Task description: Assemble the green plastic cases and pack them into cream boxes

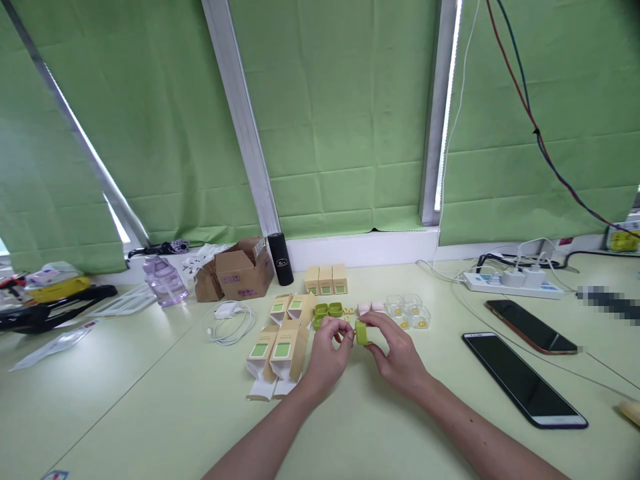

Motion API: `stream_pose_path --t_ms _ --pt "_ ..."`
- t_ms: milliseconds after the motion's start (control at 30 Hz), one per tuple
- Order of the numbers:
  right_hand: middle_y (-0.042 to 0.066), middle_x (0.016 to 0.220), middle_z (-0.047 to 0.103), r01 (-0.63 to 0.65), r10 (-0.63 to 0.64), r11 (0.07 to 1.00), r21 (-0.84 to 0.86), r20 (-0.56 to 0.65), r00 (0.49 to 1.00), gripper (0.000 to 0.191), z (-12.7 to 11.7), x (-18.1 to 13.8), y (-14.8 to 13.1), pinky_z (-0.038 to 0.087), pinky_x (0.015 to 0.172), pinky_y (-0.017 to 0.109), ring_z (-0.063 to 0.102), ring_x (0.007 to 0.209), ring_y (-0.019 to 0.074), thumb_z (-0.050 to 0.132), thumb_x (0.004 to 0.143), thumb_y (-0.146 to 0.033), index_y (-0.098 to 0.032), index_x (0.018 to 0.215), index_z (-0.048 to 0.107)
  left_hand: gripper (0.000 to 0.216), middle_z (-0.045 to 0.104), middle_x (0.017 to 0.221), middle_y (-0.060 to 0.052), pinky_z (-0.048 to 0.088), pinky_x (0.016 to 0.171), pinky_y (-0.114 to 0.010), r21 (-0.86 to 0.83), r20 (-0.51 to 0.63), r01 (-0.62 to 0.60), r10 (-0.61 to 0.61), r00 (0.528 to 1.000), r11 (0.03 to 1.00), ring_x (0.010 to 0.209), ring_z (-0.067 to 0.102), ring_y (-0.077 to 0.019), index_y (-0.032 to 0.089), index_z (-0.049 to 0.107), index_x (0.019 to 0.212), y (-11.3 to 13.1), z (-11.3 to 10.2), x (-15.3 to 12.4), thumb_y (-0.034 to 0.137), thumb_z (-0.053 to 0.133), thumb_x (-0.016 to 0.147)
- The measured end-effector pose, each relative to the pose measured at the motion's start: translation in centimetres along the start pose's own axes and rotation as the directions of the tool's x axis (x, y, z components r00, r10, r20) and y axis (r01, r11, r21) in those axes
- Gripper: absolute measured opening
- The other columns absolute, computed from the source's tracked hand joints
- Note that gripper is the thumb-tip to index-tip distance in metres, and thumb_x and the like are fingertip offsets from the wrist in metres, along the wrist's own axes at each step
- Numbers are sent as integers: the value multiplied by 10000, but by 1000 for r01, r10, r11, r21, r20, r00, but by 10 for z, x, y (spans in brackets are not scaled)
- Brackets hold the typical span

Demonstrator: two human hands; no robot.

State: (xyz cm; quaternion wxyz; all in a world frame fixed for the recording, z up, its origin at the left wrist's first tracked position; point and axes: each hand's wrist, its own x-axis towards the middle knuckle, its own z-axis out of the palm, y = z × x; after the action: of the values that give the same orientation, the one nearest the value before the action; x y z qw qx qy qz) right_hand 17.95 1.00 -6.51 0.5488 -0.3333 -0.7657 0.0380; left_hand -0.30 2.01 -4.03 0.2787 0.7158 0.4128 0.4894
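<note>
My right hand (pixel 400 350) grips a small olive-green case (pixel 361 333) between thumb and fingers, just above the table. Pressed together at the case's left side are the fingertips of my left hand (pixel 329 350); whatever they pinch is too small to make out. Behind the left hand sit several open green cases (pixel 335 309). Tiny gold-coloured pieces (pixel 349 311) lie beside them. Two pale pink pieces (pixel 377 307) rest behind the right hand, and several clear plastic containers (pixel 413 309) with yellow bits inside stand farther right.
Opened small cartons (pixel 283 350) lie left of my hands, with closed cartons (pixel 326 280) behind. Around them are a white cable (pixel 235 323), a cardboard box (pixel 245 270), a black bottle (pixel 281 259) and a purple jug (pixel 165 283). Phones (pixel 523 379) and a power strip (pixel 515 285) occupy the right.
</note>
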Motion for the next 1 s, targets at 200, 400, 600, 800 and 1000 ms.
stream_pose_path --t_ms 200,400,600,800,1000 --pt "115 1275 692 -4 4 1000 -4 3 1000 485 -1 0 0 582 1023 503 653 1234 290 539 882 -61 -251 1328 543 165 581 866 -44 460 770 -329 -1 -8 -2 2 1000 1000 824 542 -189 193 625 809 -1 0 0 292 571 929" --pt "114 1269 696 -12 12 1000 -1 0 1000 481 -1 1 -1 586 1016 502 660 1222 292 544 888 -67 -252 1333 548 174 584 863 -43 468 758 -324 -16 -16 -1 1 1000 1000 807 545 -185 192 632 805 -1 -1 0 305 588 930" --pt "109 1270 697 -21 21 1000 2 -10 1000 473 -2 1 -1 580 1030 495 656 1232 289 555 885 -70 -251 1322 559 174 579 859 -40 465 764 -323 -4 -19 10 -10 1000 1000 807 546 -184 193 627 795 1 -1 0 303 589 924" --pt "112 1274 693 -25 25 1000 2 3 1000 471 -2 1 0 584 1016 497 658 1224 287 546 889 -74 -249 1327 551 169 577 866 -42 463 762 -323 -7 -20 14 -14 1000 1000 812 551 -183 188 626 801 -1 -1 1 295 582 924" --pt "115 1272 696 -15 15 1000 -5 -6 1000 465 -2 1 0 585 1014 502 658 1228 294 556 898 -87 -252 1332 549 167 581 863 -40 473 762 -322 -16 -30 13 -13 999 1000 804 559 -180 188 632 808 0 -2 0 298 588 926"
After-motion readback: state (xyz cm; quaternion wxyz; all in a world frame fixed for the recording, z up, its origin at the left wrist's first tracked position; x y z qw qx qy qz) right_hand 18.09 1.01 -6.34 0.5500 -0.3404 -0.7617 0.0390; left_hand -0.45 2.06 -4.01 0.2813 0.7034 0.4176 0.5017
